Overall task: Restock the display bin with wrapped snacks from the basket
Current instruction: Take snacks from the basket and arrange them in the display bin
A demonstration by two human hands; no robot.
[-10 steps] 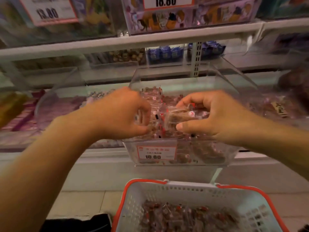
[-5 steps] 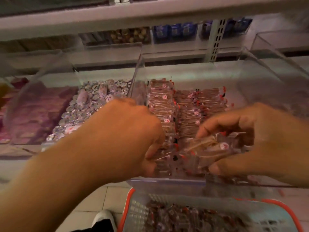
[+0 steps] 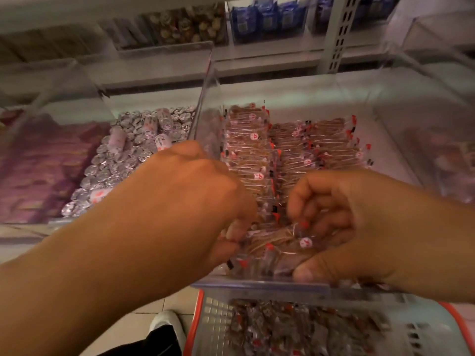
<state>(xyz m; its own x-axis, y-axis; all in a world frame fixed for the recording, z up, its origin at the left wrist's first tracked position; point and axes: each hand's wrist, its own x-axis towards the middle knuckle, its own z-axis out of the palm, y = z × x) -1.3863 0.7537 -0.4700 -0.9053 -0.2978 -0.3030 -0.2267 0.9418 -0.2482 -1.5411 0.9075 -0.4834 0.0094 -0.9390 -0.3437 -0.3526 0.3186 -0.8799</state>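
A clear plastic display bin (image 3: 205,104) on the shelf holds rows of brown snacks in clear wrappers (image 3: 290,147) with red and white marks. At the bin's front, both my hands hold a small bundle of wrapped snacks (image 3: 280,245). My left hand (image 3: 195,201) pinches the bundle's left end with curled fingers. My right hand (image 3: 344,224) grips its right side, thumb underneath. Below the bin stands a white basket with an orange rim (image 3: 195,322), with several more wrapped snacks (image 3: 295,327) inside.
A neighbouring bin on the left holds silver foil sweets (image 3: 133,152); further left lie purple packs (image 3: 43,165). Another clear bin (image 3: 437,140) sits at the right. Blue packets (image 3: 267,19) stand on the upper shelf. My shoe (image 3: 167,322) is on the tiled floor beside the basket.
The view has tilted down and closer to the bin. Both hands have lowered the snack bundle toward the bin's front, near its front wall.
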